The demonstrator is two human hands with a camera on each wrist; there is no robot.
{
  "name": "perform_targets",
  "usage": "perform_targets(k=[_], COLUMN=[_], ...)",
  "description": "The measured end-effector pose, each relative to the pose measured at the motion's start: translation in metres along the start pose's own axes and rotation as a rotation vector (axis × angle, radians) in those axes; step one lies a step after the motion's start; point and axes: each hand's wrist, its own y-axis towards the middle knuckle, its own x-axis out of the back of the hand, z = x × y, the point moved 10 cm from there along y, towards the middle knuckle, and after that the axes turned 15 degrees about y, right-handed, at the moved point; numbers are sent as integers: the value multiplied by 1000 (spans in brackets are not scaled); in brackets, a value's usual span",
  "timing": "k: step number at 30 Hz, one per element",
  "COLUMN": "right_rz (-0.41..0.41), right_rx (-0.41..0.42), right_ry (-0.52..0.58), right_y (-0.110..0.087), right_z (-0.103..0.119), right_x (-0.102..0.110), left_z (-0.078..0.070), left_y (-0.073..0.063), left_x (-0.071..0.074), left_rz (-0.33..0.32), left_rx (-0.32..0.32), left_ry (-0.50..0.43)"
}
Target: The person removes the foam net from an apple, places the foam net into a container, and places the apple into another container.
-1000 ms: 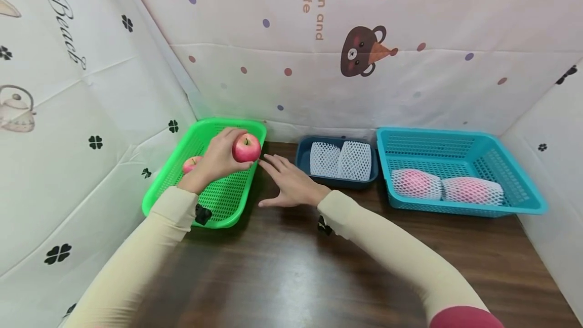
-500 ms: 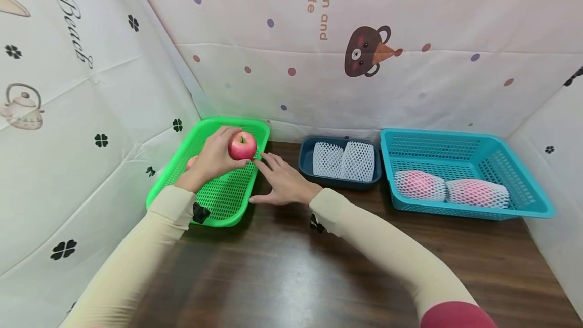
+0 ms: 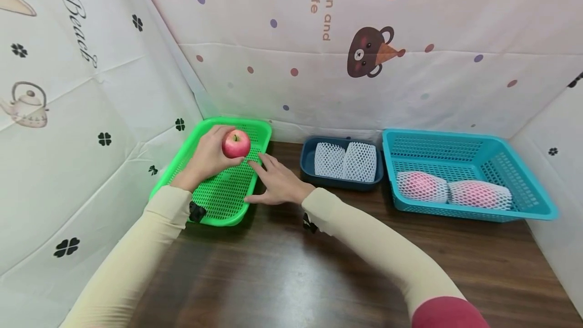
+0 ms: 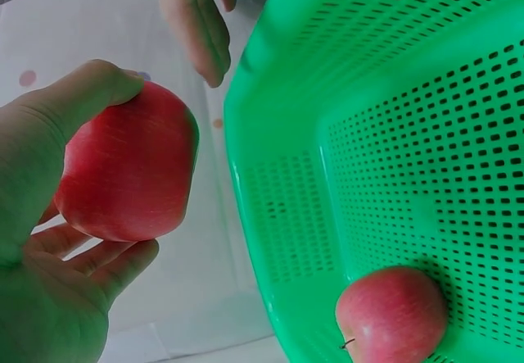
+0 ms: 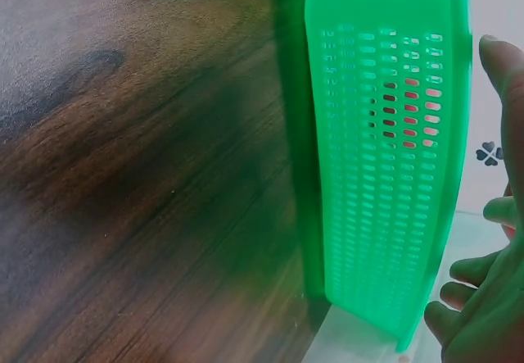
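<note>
In the head view I see a person's left hand (image 3: 207,155) holding an apple (image 3: 237,144) at eleven o'clock, when twelve is straight ahead of the person. Its grip is curled snugly round the apple, fingers at the back and thumb at the front. The apple is up over the far right part of the green basket (image 3: 223,201), and its stem points up. It is round, so it has no long side. The right hand (image 3: 280,183) has a loose, spread grip with nothing in it. From that hand the apple is between ten and eleven o'clock, near the fingertips, but they do not seem to touch it. The left hand is the nearer one. A dark blue tray (image 3: 309,158) with two white nets (image 3: 330,160) sits on the brown counter (image 3: 282,267) near one o'clock, and a light blue basket (image 3: 460,170) with two wrapped pink fruits (image 3: 422,186) is at two o'clock.

In the left wrist view, the thumb is above the apple and the fingers are below it. The right hand is at one o'clock from the apple, with a gap between. A second apple (image 4: 391,315) lies in the green basket, at four o'clock.

In the right wrist view, the right hand is near three o'clock, fingers softly bent, holding nothing. The green basket's side is at nine o'clock from it. Red shows through the holes, but I cannot tell which apple that is.
</note>
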Motion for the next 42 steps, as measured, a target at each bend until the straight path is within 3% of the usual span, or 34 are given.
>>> perform_targets(k=[8, 22, 31, 42], right_rz=[29, 100, 119, 141], right_rx=[-46, -118, -150, -169], right_ry=[18, 27, 40, 82], right_y=[4, 4, 3, 3], right_z=[-4, -10, -11, -10], right_x=[-7, -12, -13, -15], left_z=[11, 28, 41, 58], left_y=[-3, 0, 7, 12], left_x=[1, -10, -27, -62], left_rz=[-3, 65, 137, 294], left_rx=[25, 82, 104, 109], left_ry=[9, 33, 53, 103])
